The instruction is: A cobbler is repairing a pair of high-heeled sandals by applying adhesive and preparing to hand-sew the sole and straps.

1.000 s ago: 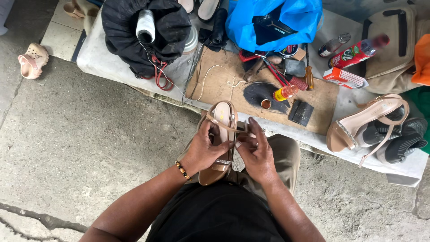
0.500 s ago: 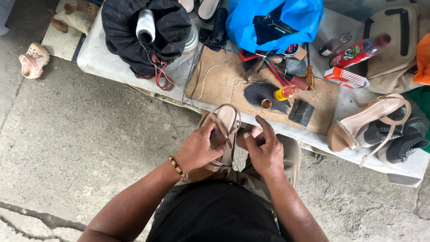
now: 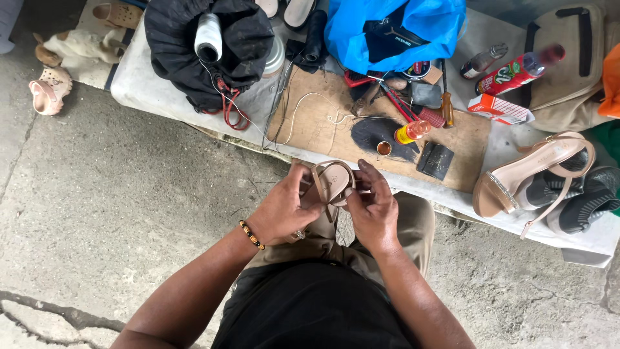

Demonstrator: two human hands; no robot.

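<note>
The long low workbench covered in pale sheeting [image 3: 139, 84] runs across the top of the view from ten o'clock to four o'clock. On it, the brown cardboard work mat [image 3: 316, 126] sits at twelve o'clock, with the black cloth bundle topped by a white thread spool [image 3: 208, 40] at eleven and the crumpled blue plastic bag [image 3: 394, 29] at one. A second tan high-heeled sandal with a glittering strap [image 3: 529, 171] lies on its side at three o'clock.

At the centre, just below the bench edge, both hands hold the tan strappy sandal [image 3: 332, 181] over the person's lap. A second ago the sandal lay lengthways between the hands with its whole insole showing; now it is tipped up and drawn closer, so only the rounded end and its straps show above the fingers. The hands have also closed in on each other. The left hand [image 3: 281, 210], with a beaded bracelet at the wrist, is clenched around the sandal's left side and strap. The right hand [image 3: 374, 210] grips the right side, its fingers curled in tight at the strap.

Judging by that shift, the work has narrowed from handling the whole shoe to a spot at the strap or the edge of the sole.

Smaller things stay put: the small yellow bottle with an orange cap [image 3: 412, 132] and the little round open tin [image 3: 383, 148] at one o'clock of the hands.
</note>
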